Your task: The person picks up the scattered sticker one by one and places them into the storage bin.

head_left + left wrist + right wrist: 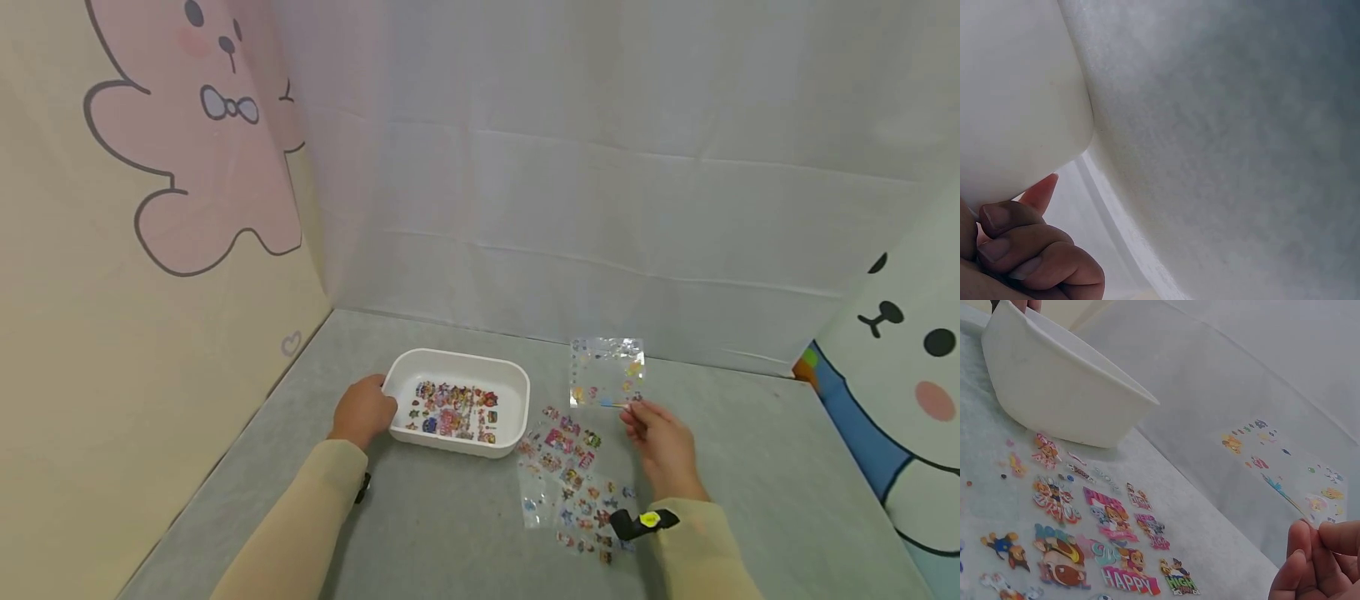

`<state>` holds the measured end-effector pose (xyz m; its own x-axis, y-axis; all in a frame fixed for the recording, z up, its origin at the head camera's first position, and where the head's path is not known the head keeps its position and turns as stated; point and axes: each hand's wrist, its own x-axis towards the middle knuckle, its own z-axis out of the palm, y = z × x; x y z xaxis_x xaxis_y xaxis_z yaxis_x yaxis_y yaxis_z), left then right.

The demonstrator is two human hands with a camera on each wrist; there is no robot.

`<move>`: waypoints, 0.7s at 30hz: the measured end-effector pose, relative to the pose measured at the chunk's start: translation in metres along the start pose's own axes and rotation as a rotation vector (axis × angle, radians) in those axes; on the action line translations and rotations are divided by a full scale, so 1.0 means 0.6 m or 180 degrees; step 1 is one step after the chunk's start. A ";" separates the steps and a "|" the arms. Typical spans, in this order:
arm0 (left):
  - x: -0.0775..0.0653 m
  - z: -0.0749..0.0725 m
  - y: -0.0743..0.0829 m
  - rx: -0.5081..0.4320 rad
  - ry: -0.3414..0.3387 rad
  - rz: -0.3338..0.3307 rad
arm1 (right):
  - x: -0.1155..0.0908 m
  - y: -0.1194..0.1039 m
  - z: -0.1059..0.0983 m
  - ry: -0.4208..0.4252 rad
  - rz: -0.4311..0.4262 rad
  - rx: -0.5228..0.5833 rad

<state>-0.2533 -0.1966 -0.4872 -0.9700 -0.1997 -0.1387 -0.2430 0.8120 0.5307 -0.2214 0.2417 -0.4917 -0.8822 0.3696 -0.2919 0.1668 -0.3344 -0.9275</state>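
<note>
My left hand (363,412) grips the left end of a white plastic basin (517,400); the left wrist view shows the fingers (1060,259) curled by the basin's outer wall (1016,94). Inside the basin lie colourful sticker sheets (453,421). My right hand (663,446) pinches a clear sticker sheet (607,367) near its lower right corner, between thumb and forefinger. That sheet stands upright, with small yellow and pink pictures and a thin blue streak running to the fingertips. More clear sticker sheets (566,454) with cartoon dogs overlap on the table between basin and right hand.
The grey-covered table (442,533) meets a pale hanging curtain (600,208) behind the basin. On the left is a cream wall with a pink bear (225,167). A white cartoon figure (900,392) borders the right side.
</note>
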 end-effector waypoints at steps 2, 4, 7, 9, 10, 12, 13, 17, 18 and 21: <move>0.000 0.000 0.000 0.0007 -0.0010 -0.0009 | -0.004 0.002 0.004 -0.0025 0.0025 0.0036; 0.000 0.000 -0.001 0.0024 -0.0014 -0.0007 | -0.007 0.004 0.009 -0.0051 0.0037 0.0058; 0.000 -0.001 0.000 0.0032 -0.0014 0.0011 | -0.011 0.006 0.015 -0.0089 0.0036 0.0066; 0.000 -0.001 0.001 0.0031 -0.0012 0.0023 | -0.014 0.007 0.021 -0.0096 0.0021 0.0060; 0.000 -0.001 0.001 0.0025 -0.0010 0.0027 | -0.015 0.008 0.024 -0.0105 0.0021 0.0068; 0.000 -0.001 0.001 0.0016 -0.0003 0.0035 | -0.017 0.010 0.030 -0.0125 0.0028 0.0070; 0.000 -0.001 0.001 0.0012 -0.0003 0.0035 | -0.019 0.011 0.033 -0.0133 0.0041 0.0087; 0.002 -0.001 -0.001 0.0021 -0.0015 0.0048 | -0.025 0.015 0.047 -0.0170 0.0095 0.0112; 0.002 -0.001 -0.002 0.0022 -0.0023 0.0046 | -0.026 0.016 0.051 -0.0170 0.0105 0.0095; 0.003 -0.001 -0.002 0.0026 -0.0041 0.0030 | -0.031 0.018 0.063 -0.0158 0.0118 0.0034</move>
<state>-0.2550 -0.1985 -0.4877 -0.9720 -0.1850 -0.1447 -0.2339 0.8182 0.5253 -0.2196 0.1983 -0.4875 -0.8963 0.3133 -0.3139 0.1954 -0.3564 -0.9137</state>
